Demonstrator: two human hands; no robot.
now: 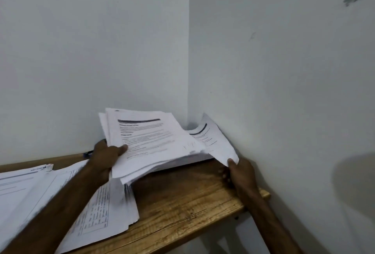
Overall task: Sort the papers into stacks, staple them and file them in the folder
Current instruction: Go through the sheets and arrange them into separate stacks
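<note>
A thick bundle of printed white papers (150,142) is lifted and tilted over the wooden table (182,199) near the room corner. My left hand (105,158) grips its left edge, thumb on the top page. My right hand (239,174) pinches the lower corner of a single printed sheet (213,140) that curls up against the right wall. A stack of papers with tables printed on them (101,209) lies on the table under my left forearm. More printed pages (18,184) lie at the far left.
Two white walls meet in a corner right behind the papers. A dark blue object (87,153), perhaps a pen, lies at the table's back edge by the left wall. The table's right end (263,193) stops short of the wall.
</note>
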